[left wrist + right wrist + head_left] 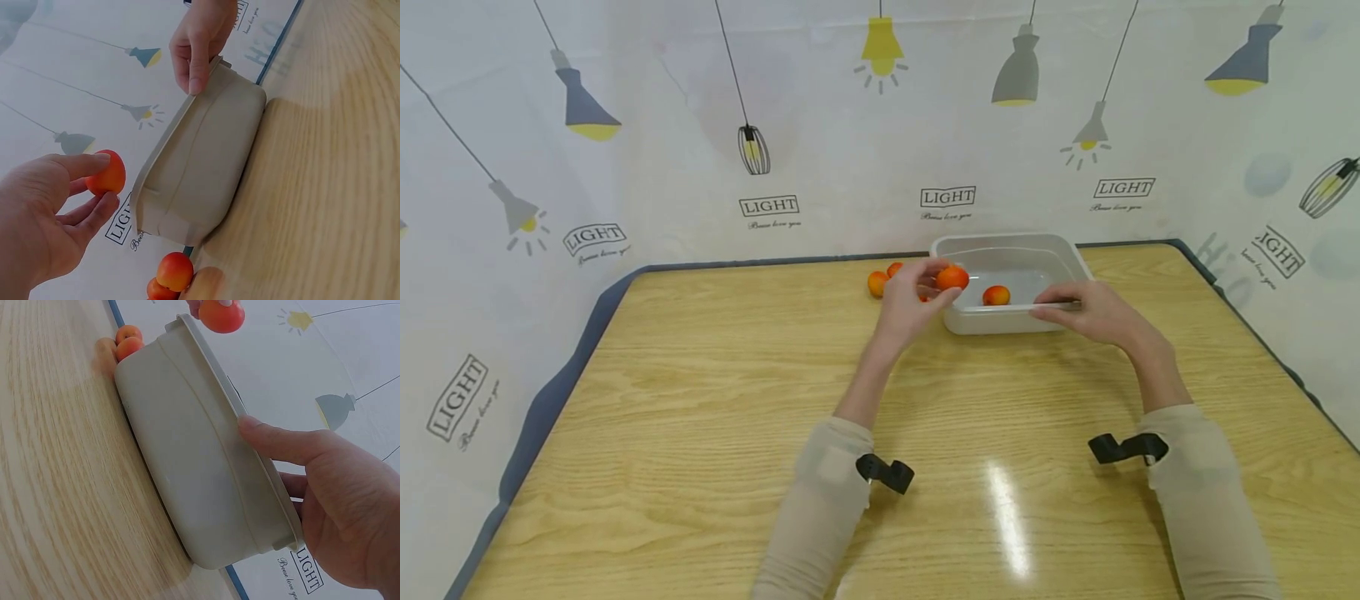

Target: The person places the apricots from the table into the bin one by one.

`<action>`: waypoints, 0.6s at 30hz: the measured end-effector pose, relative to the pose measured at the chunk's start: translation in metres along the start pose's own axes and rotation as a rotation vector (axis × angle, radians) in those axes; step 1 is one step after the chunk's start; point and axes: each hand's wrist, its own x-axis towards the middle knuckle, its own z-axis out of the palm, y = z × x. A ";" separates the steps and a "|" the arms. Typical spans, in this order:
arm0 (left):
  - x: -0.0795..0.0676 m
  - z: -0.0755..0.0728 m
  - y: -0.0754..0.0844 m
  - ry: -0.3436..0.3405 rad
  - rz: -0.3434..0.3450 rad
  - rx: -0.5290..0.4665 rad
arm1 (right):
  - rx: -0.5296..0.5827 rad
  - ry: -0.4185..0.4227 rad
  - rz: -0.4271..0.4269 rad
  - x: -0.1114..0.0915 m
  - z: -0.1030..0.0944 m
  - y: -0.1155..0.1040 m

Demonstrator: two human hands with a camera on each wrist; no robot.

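Note:
My left hand (907, 307) pinches an orange-red, apricot-like fruit (952, 277) between thumb and fingertips, up at the left end of a pale plastic box (1000, 322). In the left wrist view the held fruit (107, 173) is level with the box rim, just outside its near corner. Inside the box one similar fruit (996, 295) lies by the front wall. My right hand (1097, 312) grips the box's front rim toward the right, thumb outside and fingers over the edge. Several more fruits (877, 284) rest on the table left of the box, partly hidden behind my left hand.
The box stands at the back edge of a wooden table (700, 417). Right behind it hangs a white cloth (842, 150) printed with lamps, which also closes off both sides. Each sleeve carries a black wrist mount (886, 472).

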 end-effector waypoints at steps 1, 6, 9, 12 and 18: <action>0.000 0.001 0.000 -0.004 -0.001 0.006 | -0.001 0.000 0.004 0.000 0.000 0.000; -0.002 0.006 -0.001 -0.002 0.005 0.018 | 0.003 -0.007 0.010 0.000 0.000 -0.002; -0.003 0.008 -0.003 0.004 0.014 0.010 | 0.004 -0.008 0.010 0.001 0.000 -0.002; -0.003 0.009 -0.004 0.002 0.008 -0.001 | 0.007 -0.009 0.011 0.001 0.000 -0.003; -0.002 0.011 -0.004 -0.003 -0.004 -0.017 | 0.011 -0.011 0.015 -0.001 -0.001 -0.004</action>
